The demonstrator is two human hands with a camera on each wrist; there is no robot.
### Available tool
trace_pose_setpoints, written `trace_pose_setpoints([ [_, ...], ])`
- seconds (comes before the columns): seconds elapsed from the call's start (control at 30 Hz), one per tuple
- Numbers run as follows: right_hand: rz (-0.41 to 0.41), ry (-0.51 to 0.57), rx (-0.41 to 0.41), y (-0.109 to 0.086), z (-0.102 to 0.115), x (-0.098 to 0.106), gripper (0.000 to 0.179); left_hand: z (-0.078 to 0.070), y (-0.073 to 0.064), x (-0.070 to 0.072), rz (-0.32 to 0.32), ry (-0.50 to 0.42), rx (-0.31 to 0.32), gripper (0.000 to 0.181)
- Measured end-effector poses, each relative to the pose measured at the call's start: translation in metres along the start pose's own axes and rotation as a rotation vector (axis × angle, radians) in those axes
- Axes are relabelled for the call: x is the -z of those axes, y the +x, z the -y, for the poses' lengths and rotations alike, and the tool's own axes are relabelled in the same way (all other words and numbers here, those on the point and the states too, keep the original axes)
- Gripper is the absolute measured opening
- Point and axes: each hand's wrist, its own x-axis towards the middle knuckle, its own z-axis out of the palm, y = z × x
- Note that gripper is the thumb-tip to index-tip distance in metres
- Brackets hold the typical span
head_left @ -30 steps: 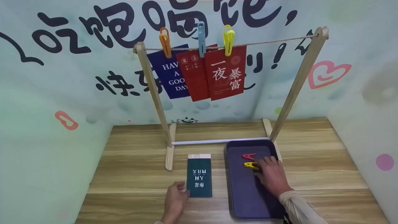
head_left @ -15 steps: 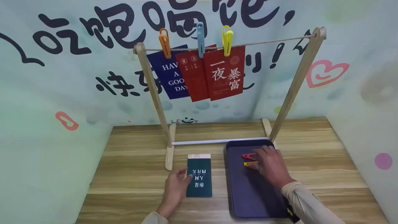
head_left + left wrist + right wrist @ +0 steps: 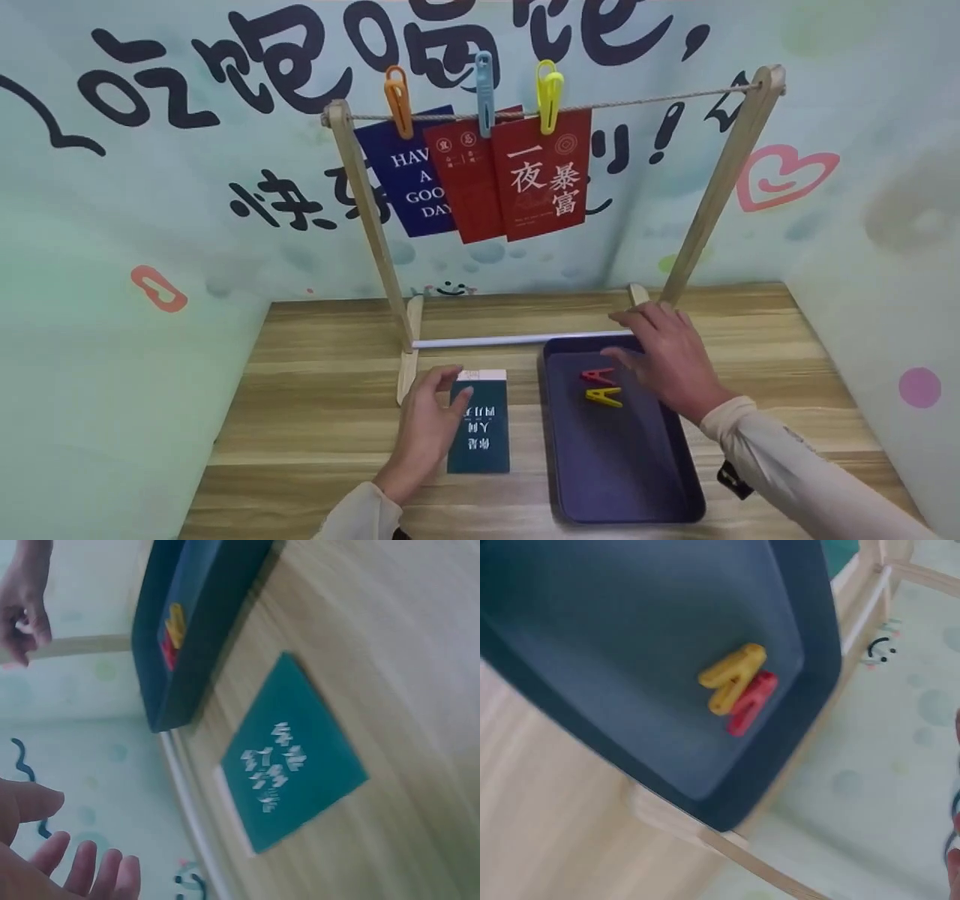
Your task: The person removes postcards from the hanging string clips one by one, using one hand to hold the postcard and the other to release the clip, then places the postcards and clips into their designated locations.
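Note:
My left hand [image 3: 429, 431] hovers over the left side of a dark green card [image 3: 480, 442] with white characters. In the left wrist view its fingers spread apart from the card, holding nothing. My right hand [image 3: 673, 364] is raised over the back right corner of a dark tray [image 3: 626, 506], thumb and fingers apart and nothing between them. A yellow clothespin [image 3: 733, 679] and a red clothespin [image 3: 751, 703] lie side by side in the tray below it. Only fingertips of the right hand show at the edge of the right wrist view.
Behind stands a wooden rack [image 3: 373, 232] with a string [image 3: 660, 99] across its top. Orange [image 3: 399, 105], blue [image 3: 486, 94] and yellow pegs [image 3: 550, 97] hold one blue card [image 3: 409, 184] and two red cards [image 3: 544, 180]. A white rod [image 3: 487, 342] joins the rack's feet.
Both hands have risen and moved toward the rack. The right hand has left the clothespins, which stay in the tray. The left hand has slid up along the green card's side.

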Motion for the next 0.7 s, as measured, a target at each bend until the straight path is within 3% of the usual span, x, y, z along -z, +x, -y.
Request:
trace_pose_setpoints([
  [0.4,-0.02,0.0,0.093,0.062,0.002,0.043,0.065,-0.046,0.02,0.004,0.024,-0.044,-0.134,0.038],
  [0.7,-0.012,0.034,0.071,0.094,0.006,0.063,0.069,-0.077,0.034,0.006,0.022,-0.111,-0.152,0.046],
])
